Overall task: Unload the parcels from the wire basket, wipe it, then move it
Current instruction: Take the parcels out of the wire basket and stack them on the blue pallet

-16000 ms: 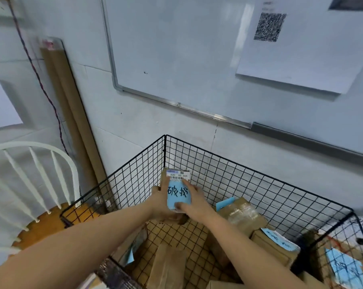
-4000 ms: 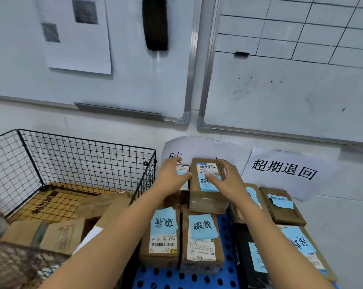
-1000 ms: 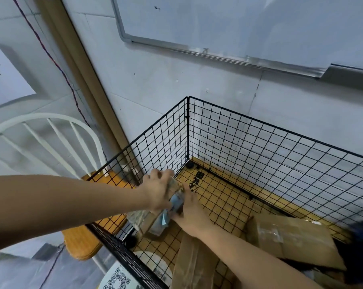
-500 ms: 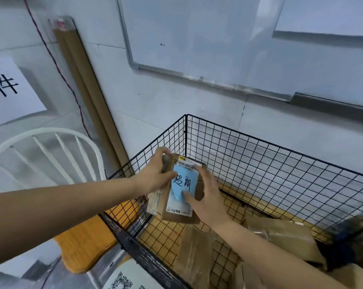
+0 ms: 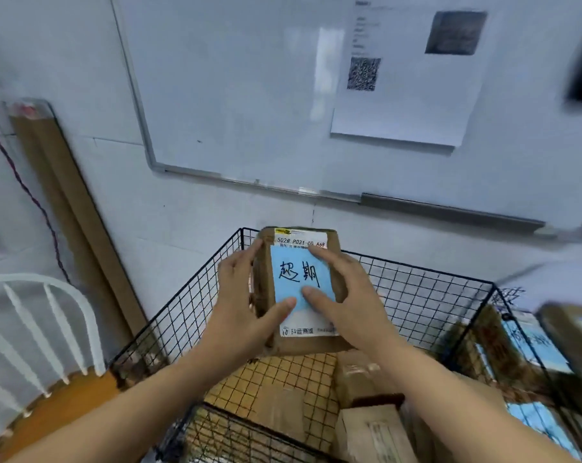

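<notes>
- In the head view, both hands grasp one brown parcel and hold it over the wire basket, in front of the basket's far left corner. The parcel's top edge stands above the rim.
- The left hand wraps the parcel's left side, with its thumb lying across the front face.
- The right hand clasps the right side. Its fingers reach toward the top edge and its thumb presses on a blue note stuck to the front.
- The blue note carries handwritten black characters. A white shipping label shows above and below it (the small print is too blurred to read).
- The parcel faces the camera, roughly upright and leaning slightly.
- More parcels lie in the basket below the forearms: a pale carton at the near side, a tape-wrapped box just behind it and a flat brown one to their left.
- The basket's mesh floor shows yellowish between them.
- Right of the basket, beyond its wire wall, sit other boxes with blue notes, blurred.
- Left of the basket stands a chair with a white spindle back and a wooden seat.
- A long cardboard tube leans against the wall behind the chair, and a thin cord hangs beside it.
- A whiteboard hangs on the wall above the basket, with a printed sheet bearing a QR code fixed to it.
</notes>
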